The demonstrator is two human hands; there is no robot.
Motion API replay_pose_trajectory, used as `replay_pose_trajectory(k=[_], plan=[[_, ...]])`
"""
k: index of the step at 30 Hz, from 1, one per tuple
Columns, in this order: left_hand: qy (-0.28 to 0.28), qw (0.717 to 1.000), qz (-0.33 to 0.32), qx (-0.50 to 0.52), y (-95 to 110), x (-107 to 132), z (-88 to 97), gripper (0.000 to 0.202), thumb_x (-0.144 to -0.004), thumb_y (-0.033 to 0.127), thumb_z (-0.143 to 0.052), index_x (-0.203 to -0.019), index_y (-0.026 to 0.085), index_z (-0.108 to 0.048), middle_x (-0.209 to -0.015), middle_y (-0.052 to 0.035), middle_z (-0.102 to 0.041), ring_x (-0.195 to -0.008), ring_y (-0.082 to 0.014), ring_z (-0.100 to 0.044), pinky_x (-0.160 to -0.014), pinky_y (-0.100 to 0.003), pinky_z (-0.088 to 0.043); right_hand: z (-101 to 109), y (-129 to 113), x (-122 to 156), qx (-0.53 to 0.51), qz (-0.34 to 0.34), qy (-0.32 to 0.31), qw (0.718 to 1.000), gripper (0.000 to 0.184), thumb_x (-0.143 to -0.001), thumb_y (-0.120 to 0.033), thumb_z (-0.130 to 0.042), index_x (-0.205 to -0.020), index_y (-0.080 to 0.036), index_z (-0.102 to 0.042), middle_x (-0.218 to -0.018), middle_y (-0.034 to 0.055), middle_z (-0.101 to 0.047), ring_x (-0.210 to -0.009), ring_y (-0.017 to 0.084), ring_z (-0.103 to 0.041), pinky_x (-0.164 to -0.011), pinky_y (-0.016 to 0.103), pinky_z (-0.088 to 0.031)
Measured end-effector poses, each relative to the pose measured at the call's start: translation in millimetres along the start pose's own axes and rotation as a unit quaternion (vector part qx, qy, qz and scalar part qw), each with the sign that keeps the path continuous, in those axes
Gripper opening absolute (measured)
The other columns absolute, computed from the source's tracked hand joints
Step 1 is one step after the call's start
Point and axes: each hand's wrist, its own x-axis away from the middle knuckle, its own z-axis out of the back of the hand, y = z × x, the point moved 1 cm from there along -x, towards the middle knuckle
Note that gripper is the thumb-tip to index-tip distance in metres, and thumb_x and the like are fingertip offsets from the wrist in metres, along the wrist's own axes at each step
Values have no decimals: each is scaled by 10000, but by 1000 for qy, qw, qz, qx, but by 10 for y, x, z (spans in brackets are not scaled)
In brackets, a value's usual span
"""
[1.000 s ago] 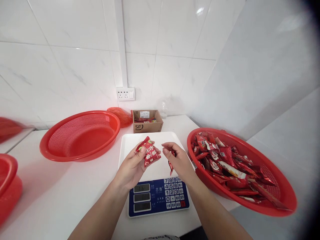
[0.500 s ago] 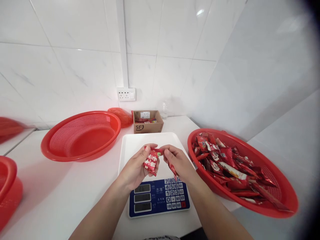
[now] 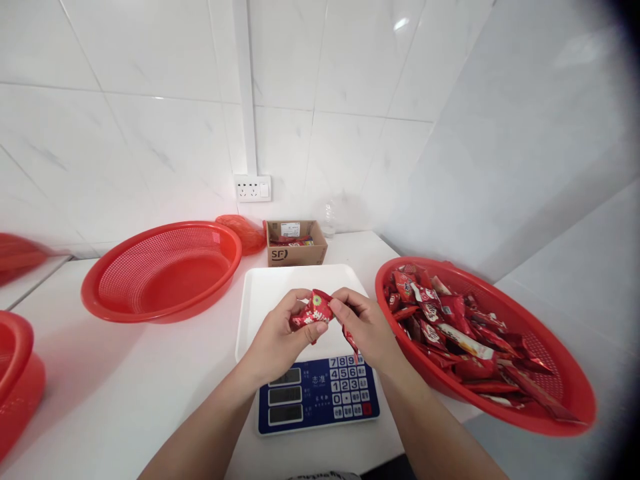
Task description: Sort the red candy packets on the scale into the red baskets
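My left hand [image 3: 278, 340] and my right hand [image 3: 366, 327] meet above the white platform of an electronic scale [image 3: 270, 293]. Both pinch a small red bag with white print [image 3: 314, 310], the left from below and the right at its upper right edge. A narrow red candy packet [image 3: 351, 340] also hangs from under my right hand's fingers. The scale's blue keypad panel [image 3: 345, 390] lies just below my hands.
A red basket [image 3: 550, 400] full of red candy packets stands on the right. A red mesh basket [image 3: 160, 270] sits at the back left, with a red net bag [image 3: 245, 232] and a small cardboard box [image 3: 296, 243] behind the scale. More red baskets [image 3: 15, 373] lie at the left edge.
My right hand moved left and took hold of the red bag. The bag has been turned and drawn together between both hands, lower over the scale.
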Motion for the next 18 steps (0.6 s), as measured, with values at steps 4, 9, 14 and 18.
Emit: replay_pose_trajectory(k=[4, 9, 14, 18], plan=[[8, 994, -5, -110, 1, 27, 30, 371, -810, 353, -698, -1146, 223, -609, -903, -31, -660, -731, -156, -569, -673, -289, -458, 6, -6, 11, 11, 5, 22, 1000, 404, -861, -509, -552, -610, -194, -523, -525, -32, -458, -496, 109, -405, -483, 243, -355], [113, 930, -158, -311, -99, 12, 2, 430, -771, 393, -751, -1152, 241, -623, -1149, -108, -651, -1012, -282, -601, -860, -417, -479, -45, 4, 34, 39, 18, 103, 994, 381, -871, -467, -542, -603, -200, -492, -534, -34, -440, -514, 117, -402, -500, 251, -347], [123, 863, -263, -415, -185, -33, 5, 237, -870, 302, -639, -1096, 229, -651, -1021, -114, -695, -952, -288, -610, -844, -442, -479, -107, -9, 77, 59, 44, 130, 989, 354, -844, -418, -566, -575, -210, -469, -542, -27, -435, -552, 133, -422, -527, 263, -353], [149, 850, -280, -420, -159, -26, 77, 189, -890, 235, -598, -1067, 210, -660, -920, -102, -704, -867, -270, -614, -760, -397, -482, -32, -26, 90, 60, 44, 159, 984, 358, -873, -388, -529, -575, -216, -432, -545, -29, -427, -540, 126, -400, -524, 261, -353]])
